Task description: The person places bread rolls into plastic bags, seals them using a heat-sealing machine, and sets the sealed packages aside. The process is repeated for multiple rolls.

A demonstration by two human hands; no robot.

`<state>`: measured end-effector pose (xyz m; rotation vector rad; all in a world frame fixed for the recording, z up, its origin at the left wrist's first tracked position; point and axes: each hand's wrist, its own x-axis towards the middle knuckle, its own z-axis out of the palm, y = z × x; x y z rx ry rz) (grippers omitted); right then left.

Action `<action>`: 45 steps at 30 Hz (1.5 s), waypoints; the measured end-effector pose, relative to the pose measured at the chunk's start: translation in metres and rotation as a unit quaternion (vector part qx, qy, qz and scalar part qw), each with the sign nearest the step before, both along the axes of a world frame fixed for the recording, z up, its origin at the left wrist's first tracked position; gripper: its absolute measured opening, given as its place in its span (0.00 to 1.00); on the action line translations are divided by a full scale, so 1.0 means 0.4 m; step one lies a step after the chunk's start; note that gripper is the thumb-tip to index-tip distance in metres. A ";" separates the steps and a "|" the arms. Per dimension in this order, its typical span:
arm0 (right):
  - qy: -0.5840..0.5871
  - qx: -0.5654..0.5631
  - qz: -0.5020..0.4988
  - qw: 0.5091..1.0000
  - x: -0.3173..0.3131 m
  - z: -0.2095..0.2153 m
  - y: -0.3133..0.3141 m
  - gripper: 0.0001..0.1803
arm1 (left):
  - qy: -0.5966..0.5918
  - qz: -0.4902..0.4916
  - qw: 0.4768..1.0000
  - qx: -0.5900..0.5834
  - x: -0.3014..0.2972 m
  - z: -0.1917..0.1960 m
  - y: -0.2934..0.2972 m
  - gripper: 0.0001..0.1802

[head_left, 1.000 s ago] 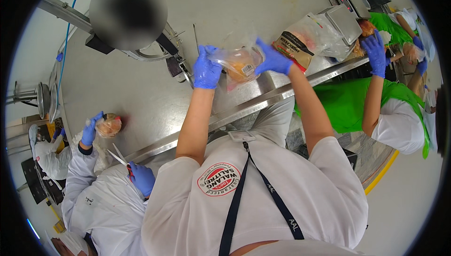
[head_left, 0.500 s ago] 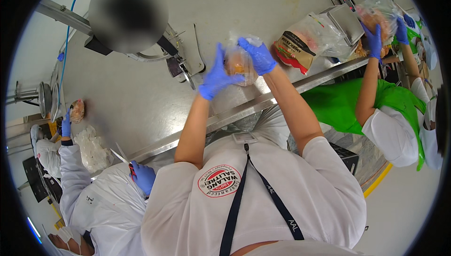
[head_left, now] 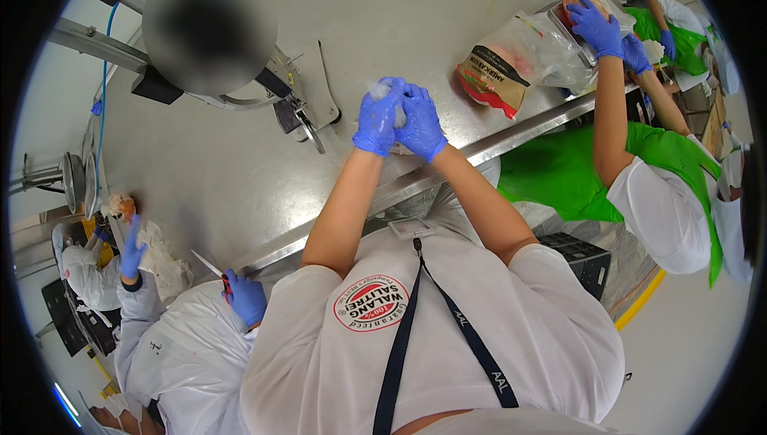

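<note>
Over the steel table, near its front edge, my two blue-gloved hands come together on a clear plastic bag. My left hand and my right hand are both closed around its gathered plastic, side by side and touching. A little whitish film shows between them. The bag's pinkish-orange contents, seen earlier, are now mostly hidden behind my gloves and wrists. To the left of my hands stands a metal bench device with a curved lever.
A printed ham bag lies to the right. Beyond it, a green-aproned person's gloved hands hold a packed bag. At left, another person's gloved hand grips red-handled scissors, blade outward. A blurred round part rises at upper left.
My hands have moved from apart around the bag to pressed together, closing on its plastic. The person at right has lowered their bag; the person at left has drawn a hand away from a packed bag.
</note>
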<state>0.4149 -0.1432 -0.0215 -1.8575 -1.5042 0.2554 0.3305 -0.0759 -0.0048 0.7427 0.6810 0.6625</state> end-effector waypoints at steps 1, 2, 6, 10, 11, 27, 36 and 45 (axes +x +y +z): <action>0.033 0.030 -0.006 0.999 0.004 -0.016 0.003 0.27 | -0.030 -0.017 0.999 0.018 0.000 -0.008 -0.002 0.13; 0.065 0.057 -0.020 0.996 0.019 -0.043 0.001 0.26 | -0.016 -0.021 0.996 0.085 -0.004 0.009 -0.003 0.15; -0.016 0.030 0.077 0.996 0.125 -0.067 0.010 0.22 | 0.194 -0.017 0.864 0.464 -0.083 0.024 0.002 0.23; -0.115 -0.020 0.220 0.969 0.031 0.054 0.029 0.19 | 0.162 -0.026 0.679 0.715 -0.042 -0.073 -0.014 0.31; -0.138 0.008 0.215 0.967 0.021 0.079 0.037 0.20 | 0.188 -0.018 0.690 0.699 -0.033 -0.116 -0.017 0.31; 0.247 0.107 -0.081 0.960 0.052 -0.094 0.024 0.16 | 0.219 0.165 0.895 0.352 -0.004 -0.234 -0.013 0.14; -0.076 0.052 -0.045 0.995 -0.012 -0.064 0.033 0.10 | 0.197 0.162 0.888 0.382 -0.035 -0.263 -0.027 0.14; -0.116 0.039 -0.031 0.992 -0.026 -0.068 0.038 0.10 | 0.175 0.153 0.903 0.360 -0.052 -0.312 -0.030 0.13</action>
